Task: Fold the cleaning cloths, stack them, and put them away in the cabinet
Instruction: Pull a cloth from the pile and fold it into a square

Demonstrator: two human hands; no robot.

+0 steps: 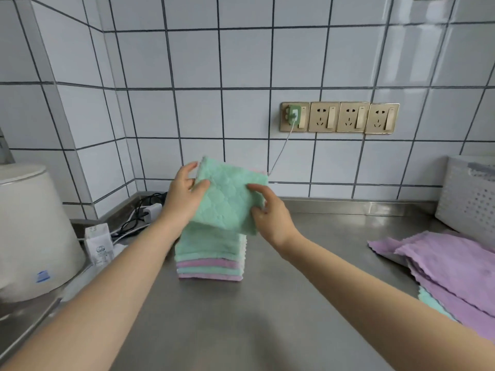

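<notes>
A folded green cloth (230, 194) is held tilted in the air, with a pink edge showing behind its top right corner. My left hand (184, 194) grips its left edge and my right hand (270, 212) grips its lower right edge. Directly below it, a stack of folded cloths (210, 259) in green and pink layers rests on the steel counter (241, 317). At the right, unfolded purple cloths (450, 266) lie in a loose pile, with a green one (428, 301) peeking out underneath.
A large white roll (29, 236) stands at the left beside a small white packet (99, 243) and black and white cables (142, 212) in the corner. A white perforated basket (471, 194) sits at the right. Wall sockets (340, 117) hold a green plug with a cord.
</notes>
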